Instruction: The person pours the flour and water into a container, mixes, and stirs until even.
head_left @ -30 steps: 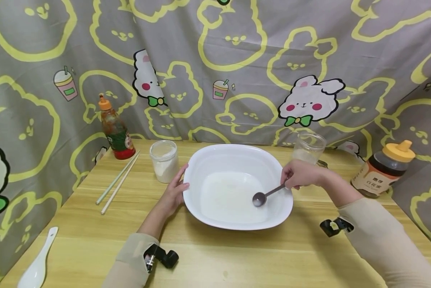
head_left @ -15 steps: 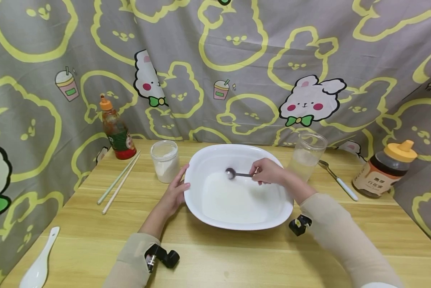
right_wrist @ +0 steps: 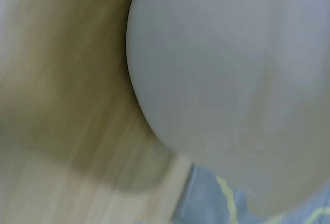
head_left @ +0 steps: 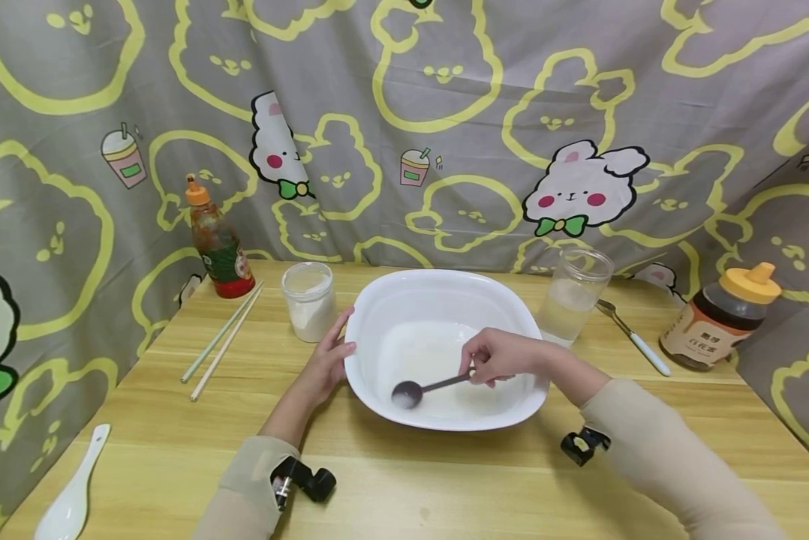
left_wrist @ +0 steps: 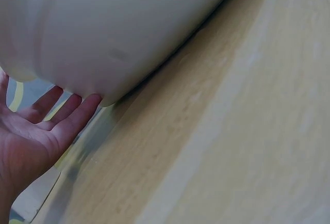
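A white basin (head_left: 377, 300) holds a milky white liquid (head_left: 421, 352). My left hand (head_left: 323, 367) rests against its left side, thumb at the rim. In the left wrist view, that hand's fairly straight fingers (left_wrist: 77, 121) touch the basin's outer wall (left_wrist: 118, 28). Above the basin my right hand (head_left: 502, 356) pinches the handle of a dark brown measuring spoon (head_left: 407, 394), whose round bowl is at the liquid near the front left. In the right wrist view only the basin's outside (right_wrist: 216, 69) and the table show; the hand is out of sight there.
A jar of white powder (head_left: 310, 304), chopsticks (head_left: 225, 341), a red sauce bottle (head_left: 218, 251) and a white spoon (head_left: 73, 487) lie leftward. Rightward are a glass jar of clear liquid (head_left: 573, 300), a blue-handled utensil (head_left: 637, 341) and a yellow-capped bottle (head_left: 718, 319). A curtain (head_left: 445, 217) hangs behind.
The measuring spoon has gone from the basin's right side to its back, then to the front left, carried by my right hand. My left hand has stayed at the basin's left side.
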`<action>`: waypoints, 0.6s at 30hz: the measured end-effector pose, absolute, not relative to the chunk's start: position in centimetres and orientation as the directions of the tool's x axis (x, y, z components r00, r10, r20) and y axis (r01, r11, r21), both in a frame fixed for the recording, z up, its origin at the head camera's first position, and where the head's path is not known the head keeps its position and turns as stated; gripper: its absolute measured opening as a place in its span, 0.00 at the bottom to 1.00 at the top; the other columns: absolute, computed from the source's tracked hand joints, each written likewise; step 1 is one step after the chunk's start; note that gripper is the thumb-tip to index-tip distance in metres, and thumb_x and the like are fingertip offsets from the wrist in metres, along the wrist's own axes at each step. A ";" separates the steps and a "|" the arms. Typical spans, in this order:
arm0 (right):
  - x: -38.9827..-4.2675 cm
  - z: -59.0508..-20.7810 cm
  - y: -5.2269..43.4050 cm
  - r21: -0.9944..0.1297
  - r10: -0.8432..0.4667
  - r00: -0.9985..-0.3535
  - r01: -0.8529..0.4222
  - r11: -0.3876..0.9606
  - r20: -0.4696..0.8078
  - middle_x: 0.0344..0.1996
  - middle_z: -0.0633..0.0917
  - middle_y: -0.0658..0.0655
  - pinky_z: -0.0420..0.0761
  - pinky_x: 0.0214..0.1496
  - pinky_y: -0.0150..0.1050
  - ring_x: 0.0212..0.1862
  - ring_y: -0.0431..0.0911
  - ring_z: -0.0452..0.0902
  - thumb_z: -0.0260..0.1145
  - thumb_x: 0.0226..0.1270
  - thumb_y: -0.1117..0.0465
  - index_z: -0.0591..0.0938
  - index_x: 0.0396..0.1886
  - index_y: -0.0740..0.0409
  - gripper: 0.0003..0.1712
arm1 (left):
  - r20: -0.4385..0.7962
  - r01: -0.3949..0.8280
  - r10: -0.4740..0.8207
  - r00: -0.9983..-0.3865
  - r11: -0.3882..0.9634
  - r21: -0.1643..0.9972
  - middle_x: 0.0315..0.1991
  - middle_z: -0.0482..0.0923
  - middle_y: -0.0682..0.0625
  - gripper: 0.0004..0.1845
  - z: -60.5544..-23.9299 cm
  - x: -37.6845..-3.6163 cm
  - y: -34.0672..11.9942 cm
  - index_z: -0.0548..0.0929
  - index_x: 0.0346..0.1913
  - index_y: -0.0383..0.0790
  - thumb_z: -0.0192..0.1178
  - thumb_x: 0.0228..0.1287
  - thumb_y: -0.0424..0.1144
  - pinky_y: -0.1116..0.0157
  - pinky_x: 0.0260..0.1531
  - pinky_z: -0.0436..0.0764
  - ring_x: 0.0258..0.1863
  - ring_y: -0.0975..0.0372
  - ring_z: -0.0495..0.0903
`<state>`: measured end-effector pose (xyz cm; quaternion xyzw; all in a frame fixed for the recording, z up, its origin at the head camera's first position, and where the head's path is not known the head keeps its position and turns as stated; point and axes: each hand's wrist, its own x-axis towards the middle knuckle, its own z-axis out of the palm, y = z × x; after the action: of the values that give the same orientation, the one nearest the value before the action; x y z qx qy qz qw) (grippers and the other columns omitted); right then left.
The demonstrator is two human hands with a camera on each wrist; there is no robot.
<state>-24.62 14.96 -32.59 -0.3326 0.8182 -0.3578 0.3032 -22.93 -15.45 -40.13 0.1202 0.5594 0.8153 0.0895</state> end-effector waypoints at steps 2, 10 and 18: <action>-24.3 -32.1 16.0 -0.779 -0.771 -0.580 -0.343 0.524 -0.263 0.09 0.72 0.51 0.60 0.13 0.27 0.11 0.37 0.60 0.60 0.49 0.71 0.80 0.29 0.62 0.06 | 0.091 -0.015 0.278 -0.956 -0.356 0.934 0.58 0.53 0.30 0.37 -40.2 -23.0 -15.5 0.47 0.67 0.48 0.48 0.53 0.32 0.55 0.37 0.74 0.46 0.47 0.68; -24.1 -29.4 20.0 -0.700 -0.696 -0.649 -0.341 0.627 -0.308 0.11 0.71 0.50 0.63 0.14 0.27 0.14 0.38 0.63 0.57 0.42 0.74 0.80 0.23 0.62 0.09 | 0.079 -0.022 0.273 -0.959 -0.350 0.936 0.57 0.55 0.32 0.37 -40.3 -23.1 -15.6 0.48 0.67 0.49 0.49 0.53 0.33 0.57 0.35 0.76 0.46 0.47 0.68; -26.0 -28.0 21.0 -0.528 -0.510 -0.808 -0.307 0.792 -0.295 0.13 0.73 0.53 0.64 0.17 0.32 0.15 0.42 0.65 0.57 0.45 0.72 0.77 0.22 0.63 0.05 | 0.086 -0.017 0.278 -0.957 -0.350 0.937 0.57 0.55 0.31 0.37 -40.3 -23.1 -15.5 0.48 0.67 0.48 0.49 0.53 0.33 0.56 0.35 0.75 0.46 0.46 0.68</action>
<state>-26.00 21.02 -28.00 -0.2216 0.9215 -0.2342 0.2166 -23.09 -15.48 -40.26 0.1160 0.5629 0.8133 0.0909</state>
